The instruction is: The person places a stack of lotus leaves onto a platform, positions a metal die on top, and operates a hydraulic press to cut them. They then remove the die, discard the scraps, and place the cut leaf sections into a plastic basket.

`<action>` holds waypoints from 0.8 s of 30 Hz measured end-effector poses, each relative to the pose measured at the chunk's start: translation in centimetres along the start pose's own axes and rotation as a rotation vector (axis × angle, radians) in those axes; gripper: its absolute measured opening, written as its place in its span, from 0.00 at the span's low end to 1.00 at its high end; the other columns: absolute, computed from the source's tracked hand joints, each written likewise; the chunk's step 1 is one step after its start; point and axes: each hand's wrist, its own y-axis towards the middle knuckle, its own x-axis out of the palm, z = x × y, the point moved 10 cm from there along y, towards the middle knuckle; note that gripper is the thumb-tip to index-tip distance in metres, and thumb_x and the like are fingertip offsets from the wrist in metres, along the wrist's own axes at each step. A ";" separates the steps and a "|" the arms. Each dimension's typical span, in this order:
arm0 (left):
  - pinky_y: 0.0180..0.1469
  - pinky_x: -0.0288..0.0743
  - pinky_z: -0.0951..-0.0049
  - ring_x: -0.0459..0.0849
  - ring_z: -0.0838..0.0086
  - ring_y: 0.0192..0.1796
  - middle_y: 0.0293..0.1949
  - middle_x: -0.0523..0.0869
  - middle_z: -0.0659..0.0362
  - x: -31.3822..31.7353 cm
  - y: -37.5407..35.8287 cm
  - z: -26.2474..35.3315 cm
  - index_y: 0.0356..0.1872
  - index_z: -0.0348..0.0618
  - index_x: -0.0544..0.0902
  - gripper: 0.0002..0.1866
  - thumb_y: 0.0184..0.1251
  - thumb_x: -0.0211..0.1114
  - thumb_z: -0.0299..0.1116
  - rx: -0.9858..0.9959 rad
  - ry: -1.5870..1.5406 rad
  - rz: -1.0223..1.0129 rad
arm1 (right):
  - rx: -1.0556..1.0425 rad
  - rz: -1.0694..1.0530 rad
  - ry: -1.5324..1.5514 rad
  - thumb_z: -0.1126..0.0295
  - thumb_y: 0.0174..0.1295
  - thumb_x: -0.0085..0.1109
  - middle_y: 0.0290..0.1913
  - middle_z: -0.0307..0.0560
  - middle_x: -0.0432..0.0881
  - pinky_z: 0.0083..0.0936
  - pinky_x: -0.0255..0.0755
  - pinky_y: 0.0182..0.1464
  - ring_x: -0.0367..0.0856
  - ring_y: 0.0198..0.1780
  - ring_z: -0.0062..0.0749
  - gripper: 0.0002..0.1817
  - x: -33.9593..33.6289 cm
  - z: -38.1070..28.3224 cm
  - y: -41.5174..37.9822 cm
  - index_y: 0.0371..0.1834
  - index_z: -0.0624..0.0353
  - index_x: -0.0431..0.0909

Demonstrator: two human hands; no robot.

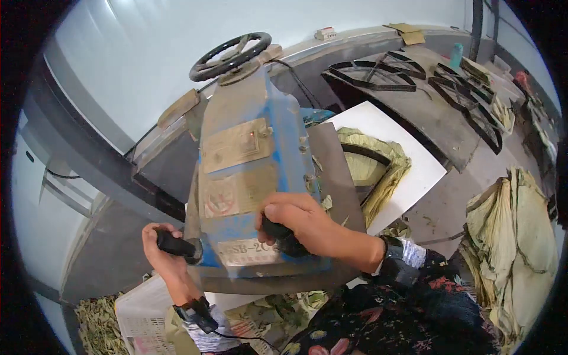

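Note:
A dusty blue swing-arm press (236,171) fills the middle of the view, with a black handwheel (231,56) on top. My left hand (163,254) is closed round the black handle (176,244) at its left front side. My right hand (307,222) grips a second black handle (283,236) at the front, its palm hiding part of it. Right of the press head, a black-edged cutting die (378,155) rests on a stack of pale green leaves (405,168) on a white board (414,189). Part of the die and leaves lies hidden under the press head.
Several metal cutting dies (376,77) lie on the grey table at the back right, near a teal bottle (456,56). A large pile of dried leaves (509,236) sits at the right. A white plastic crate (139,313) and leaf scraps (97,322) are at the lower left.

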 end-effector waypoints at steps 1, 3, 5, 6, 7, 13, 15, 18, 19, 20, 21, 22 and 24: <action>0.34 0.69 0.71 0.72 0.71 0.30 0.30 0.74 0.55 0.2 -0.1 0.2 0.36 0.42 0.71 0.11 0.65 0.54 0.40 0.000 -0.002 -0.001 | -0.003 0.005 -0.007 0.68 0.67 0.40 0.28 0.45 0.77 0.22 0.68 0.39 0.73 0.31 0.24 0.15 0.0 -0.2 0.1 0.34 0.67 0.74; 0.34 0.69 0.71 0.72 0.71 0.30 0.31 0.74 0.55 0.4 -0.3 1.0 0.36 0.42 0.71 0.11 0.65 0.54 0.40 0.026 0.016 0.026 | -0.008 0.004 -0.014 0.67 0.67 0.40 0.28 0.45 0.77 0.22 0.68 0.39 0.74 0.31 0.24 0.15 0.0 -0.4 0.0 0.34 0.67 0.74; 0.34 0.69 0.71 0.72 0.71 0.30 0.31 0.74 0.55 0.9 -0.7 1.6 0.36 0.42 0.71 0.11 0.66 0.53 0.40 0.035 0.027 0.058 | -0.030 -0.017 -0.033 0.65 0.68 0.40 0.30 0.46 0.78 0.22 0.69 0.42 0.75 0.34 0.25 0.16 0.1 -1.1 0.1 0.34 0.66 0.74; 0.35 0.69 0.72 0.72 0.72 0.31 0.31 0.74 0.56 1.1 -0.8 1.9 0.36 0.42 0.71 0.11 0.67 0.53 0.40 0.037 0.039 0.086 | -0.034 -0.023 -0.032 0.65 0.68 0.40 0.30 0.46 0.78 0.22 0.69 0.42 0.75 0.34 0.25 0.16 -0.1 -1.6 0.0 0.34 0.66 0.74; 0.35 0.69 0.72 0.72 0.72 0.31 0.31 0.74 0.56 1.4 -1.0 2.2 0.36 0.42 0.71 0.11 0.67 0.53 0.40 0.042 0.041 0.088 | -0.039 -0.018 -0.074 0.62 0.70 0.39 0.33 0.46 0.79 0.23 0.69 0.44 0.76 0.36 0.25 0.18 -0.4 -2.2 -0.2 0.38 0.67 0.74; 0.39 0.69 0.71 0.73 0.71 0.32 0.33 0.75 0.55 5.3 -4.7 2.7 0.37 0.41 0.71 0.13 0.70 0.50 0.42 -0.017 0.042 0.141 | -0.070 -0.028 -0.068 0.52 0.71 0.37 0.40 0.49 0.80 0.25 0.68 0.51 0.77 0.44 0.28 0.26 -4.6 -5.3 -2.2 0.51 0.68 0.69; 0.40 0.69 0.70 0.74 0.70 0.33 0.34 0.76 0.53 9.0 -6.2 3.1 0.39 0.40 0.72 0.16 0.69 0.50 0.45 -0.056 -0.080 0.021 | -0.055 -0.056 -0.074 0.49 0.70 0.37 0.40 0.49 0.80 0.26 0.68 0.51 0.77 0.43 0.28 0.28 -6.1 -6.8 -2.7 0.51 0.67 0.70; 0.39 0.69 0.69 0.74 0.69 0.32 0.32 0.77 0.53 11.1 -7.0 2.7 0.41 0.40 0.73 0.18 0.68 0.50 0.47 -0.011 0.017 0.087 | 0.002 -0.071 -0.071 0.51 0.69 0.39 0.37 0.48 0.80 0.25 0.68 0.49 0.76 0.41 0.28 0.26 -8.7 -8.0 -3.1 0.46 0.67 0.73; 0.39 0.69 0.69 0.74 0.69 0.32 0.32 0.77 0.53 11.5 -7.2 2.6 0.41 0.40 0.73 0.18 0.68 0.50 0.47 -0.006 0.021 0.092 | 0.001 -0.079 -0.067 0.51 0.69 0.39 0.37 0.48 0.80 0.25 0.68 0.49 0.76 0.41 0.28 0.26 -9.6 -8.7 -3.2 0.46 0.67 0.73; 0.37 0.70 0.69 0.75 0.69 0.31 0.31 0.77 0.52 12.9 -7.4 2.0 0.41 0.40 0.73 0.19 0.67 0.51 0.47 -0.036 0.005 -0.037 | 0.015 -0.088 -0.107 0.52 0.68 0.41 0.35 0.48 0.79 0.24 0.68 0.47 0.76 0.39 0.28 0.24 -10.4 -9.1 -3.3 0.43 0.67 0.74; 0.36 0.70 0.69 0.75 0.69 0.30 0.30 0.77 0.52 14.4 -7.7 1.6 0.41 0.39 0.72 0.19 0.66 0.51 0.48 -0.069 -0.011 -0.162 | 0.032 -0.098 -0.145 0.54 0.67 0.42 0.33 0.47 0.79 0.23 0.69 0.45 0.76 0.37 0.27 0.23 -11.2 -9.4 -3.3 0.40 0.67 0.75; 0.36 0.70 0.69 0.75 0.69 0.30 0.30 0.77 0.52 14.8 -7.9 1.5 0.41 0.39 0.72 0.19 0.66 0.51 0.48 -0.067 -0.004 -0.150 | 0.038 -0.110 -0.139 0.54 0.67 0.42 0.33 0.47 0.79 0.23 0.69 0.45 0.76 0.37 0.27 0.23 -11.9 -9.9 -3.4 0.40 0.67 0.75; 0.33 0.71 0.69 0.74 0.70 0.28 0.28 0.77 0.53 16.2 -8.6 1.9 0.39 0.39 0.72 0.18 0.65 0.52 0.46 -0.014 0.027 -0.211 | 0.003 -0.085 -0.178 0.56 0.64 0.44 0.28 0.47 0.78 0.22 0.69 0.39 0.76 0.32 0.28 0.20 -13.4 -11.0 -3.2 0.35 0.66 0.75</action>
